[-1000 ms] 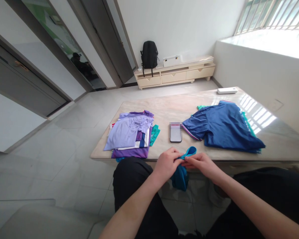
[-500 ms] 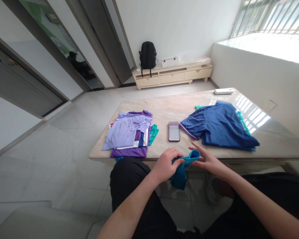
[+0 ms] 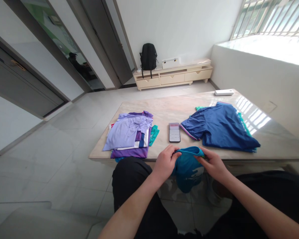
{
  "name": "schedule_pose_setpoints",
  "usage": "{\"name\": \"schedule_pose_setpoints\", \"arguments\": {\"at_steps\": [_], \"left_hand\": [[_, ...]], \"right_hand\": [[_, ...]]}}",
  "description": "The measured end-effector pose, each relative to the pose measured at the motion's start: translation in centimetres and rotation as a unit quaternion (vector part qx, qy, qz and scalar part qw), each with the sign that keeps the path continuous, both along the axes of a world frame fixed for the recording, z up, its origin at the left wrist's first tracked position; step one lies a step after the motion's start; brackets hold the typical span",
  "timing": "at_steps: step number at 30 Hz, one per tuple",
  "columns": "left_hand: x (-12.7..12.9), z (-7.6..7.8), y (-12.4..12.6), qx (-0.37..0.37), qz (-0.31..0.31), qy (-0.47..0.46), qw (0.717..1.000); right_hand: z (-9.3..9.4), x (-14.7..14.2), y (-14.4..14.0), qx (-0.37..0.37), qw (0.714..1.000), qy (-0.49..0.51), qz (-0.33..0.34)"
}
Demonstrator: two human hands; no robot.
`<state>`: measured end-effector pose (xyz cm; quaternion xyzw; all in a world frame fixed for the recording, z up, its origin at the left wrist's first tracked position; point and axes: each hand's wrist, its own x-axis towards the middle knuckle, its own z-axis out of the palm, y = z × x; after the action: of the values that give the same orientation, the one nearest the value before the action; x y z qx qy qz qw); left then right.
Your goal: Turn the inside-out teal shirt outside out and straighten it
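Both my hands grip the teal garment point(image 3: 188, 166) by its top edge, left hand point(image 3: 165, 162) and right hand point(image 3: 214, 164) pinched shut on it, just off the near edge of the surface point(image 3: 164, 111). It hangs over my lap. Beyond it lie a phone point(image 3: 174, 132), a blue shirt point(image 3: 220, 127) and a purple stack point(image 3: 129, 134).
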<state>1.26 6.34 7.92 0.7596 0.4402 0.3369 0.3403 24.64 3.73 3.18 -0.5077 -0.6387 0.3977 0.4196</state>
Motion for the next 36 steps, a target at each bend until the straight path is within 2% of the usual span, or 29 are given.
{"name": "schedule_pose_setpoints", "arguments": {"at_steps": [5, 8, 10, 15, 21, 27, 32, 36], "left_hand": [[0.4, -0.2, 0.4, 0.021, 0.024, 0.012, 0.999], [0.6, -0.7, 0.4, 0.036, 0.040, 0.028, 0.998], [0.9, -1.2, 0.2, 0.020, 0.051, 0.025, 0.998], [2.2, -1.9, -1.0, -0.013, 0.034, 0.003, 0.999], [2.9, -1.4, -1.5, -0.043, 0.004, 0.005, 0.999], [2.2, -0.7, -0.8, -0.076, -0.040, 0.026, 0.996], [1.4, -0.8, -0.2, -0.076, -0.086, 0.122, 0.986], [0.7, -1.2, -0.1, -0.069, -0.120, 0.191, 0.972]], "right_hand": [[0.6, -0.3, 0.0, 0.049, 0.997, -0.048, -0.034], [0.4, -0.5, -0.1, 0.055, 0.996, -0.058, -0.037], [0.3, -0.6, -0.1, 0.051, 0.996, -0.059, -0.035], [0.7, -0.8, -0.1, 0.037, 0.998, -0.043, 0.002], [1.8, -0.5, -0.3, 0.042, 0.998, -0.010, 0.051], [2.4, 0.1, -0.8, 0.036, 0.999, 0.014, -0.003], [3.0, 1.1, -0.5, 0.032, 0.996, 0.047, -0.070], [2.7, 2.5, -0.5, 0.019, 0.987, 0.100, -0.125]]}}
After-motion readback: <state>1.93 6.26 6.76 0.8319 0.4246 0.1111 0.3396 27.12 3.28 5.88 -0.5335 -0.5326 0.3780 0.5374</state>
